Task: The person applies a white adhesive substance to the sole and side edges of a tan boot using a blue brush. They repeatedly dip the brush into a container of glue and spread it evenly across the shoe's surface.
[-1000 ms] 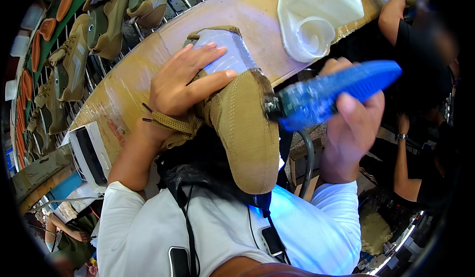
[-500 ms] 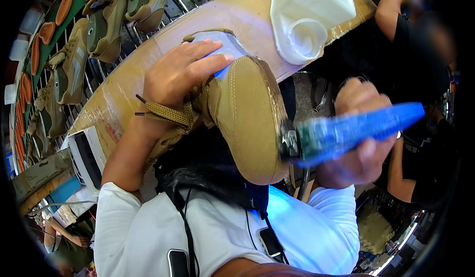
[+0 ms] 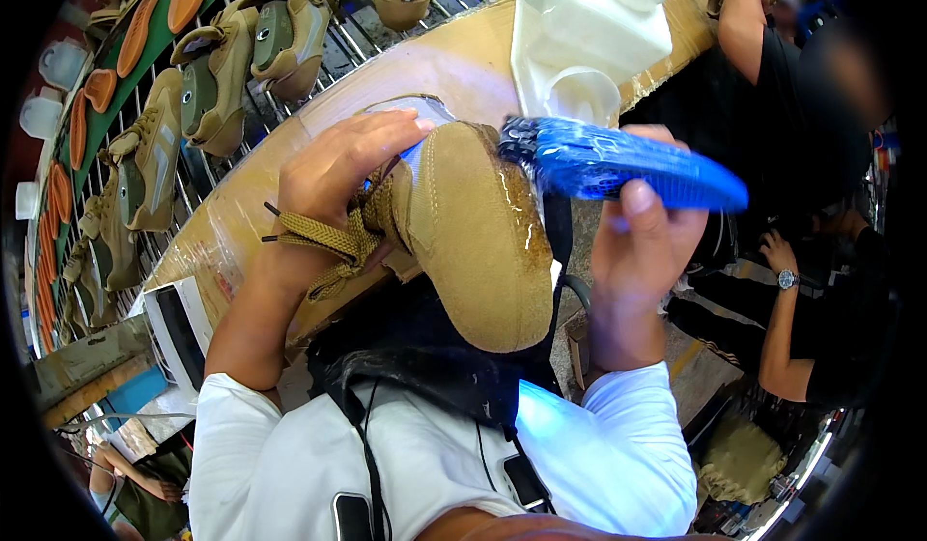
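A tan suede shoe with long brown laces is tilted on its side in front of me. My left hand is closed round its upper near the ankle opening, the palm side hidden. In my right hand is a blue-handled brush, gripped with the thumb along its near side. The brush's dark, wet bristles touch or nearly touch the shoe's right edge near its upper end. A shiny wet, darker band runs along that edge.
A worktable covered in worn cardboard bears a white plastic jug. To the left, several tan shoes stand on a metal rack beside orange soles. At right are a co-worker's arm and another person's hands holding a shoe.
My right hand has moved the brush up along the shoe's right edge, from near the toe to the upper end. The wet band there now shows more. My left hand keeps its grip.
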### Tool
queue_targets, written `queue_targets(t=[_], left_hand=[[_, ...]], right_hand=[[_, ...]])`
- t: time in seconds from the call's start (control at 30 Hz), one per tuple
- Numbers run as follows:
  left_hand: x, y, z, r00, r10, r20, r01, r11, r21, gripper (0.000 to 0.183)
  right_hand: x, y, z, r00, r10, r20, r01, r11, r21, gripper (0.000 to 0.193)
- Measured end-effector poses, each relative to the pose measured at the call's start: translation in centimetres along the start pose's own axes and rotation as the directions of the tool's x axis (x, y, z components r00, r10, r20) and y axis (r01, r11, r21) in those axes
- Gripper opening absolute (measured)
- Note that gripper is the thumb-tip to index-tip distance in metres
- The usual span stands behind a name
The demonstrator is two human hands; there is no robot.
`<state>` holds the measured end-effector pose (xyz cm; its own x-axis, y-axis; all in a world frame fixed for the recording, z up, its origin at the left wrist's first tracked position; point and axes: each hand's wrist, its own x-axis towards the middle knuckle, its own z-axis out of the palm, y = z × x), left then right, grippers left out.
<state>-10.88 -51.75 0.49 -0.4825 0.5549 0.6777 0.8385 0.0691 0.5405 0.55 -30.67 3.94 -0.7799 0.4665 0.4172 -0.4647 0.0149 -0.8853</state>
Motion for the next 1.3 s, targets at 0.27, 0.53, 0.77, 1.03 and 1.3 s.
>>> queue_targets(t=[0.27,0.53,0.77,1.03,1.3], left_hand=[[1.0,0.6,-0.8,0.992,-0.101,0.073,0.103,0.994,-0.032,0.059],[2.9,0.4,-1.7,0.944,-0.3,0.137,0.309,0.95,-0.052,0.068],[5.0,-0.8,-3.2,0.923,-0.318,0.215,0.348,0.93,-0.12,0.071],[6.6,-3.0,-3.9,0.888,-0.36,0.285,0.445,0.827,-0.342,0.073],[6.8,-4.2,-3.9,0.829,-0.484,0.28,0.557,0.759,-0.338,0.083]], right_hand=[[2.9,-3.2,-0.8,0.944,-0.18,0.275,0.208,0.975,-0.075,0.039],[4.7,-3.5,-0.6,0.841,-0.447,0.306,0.529,0.799,-0.287,0.047],[5.9,-1.9,-0.1,0.782,-0.534,0.321,0.621,0.709,-0.334,0.043],[7.1,1.3,0.6,0.761,-0.58,0.291,0.647,0.705,-0.29,0.036],[5.1,5.2,-0.5,0.893,-0.348,0.285,0.396,0.909,-0.132,0.029]])
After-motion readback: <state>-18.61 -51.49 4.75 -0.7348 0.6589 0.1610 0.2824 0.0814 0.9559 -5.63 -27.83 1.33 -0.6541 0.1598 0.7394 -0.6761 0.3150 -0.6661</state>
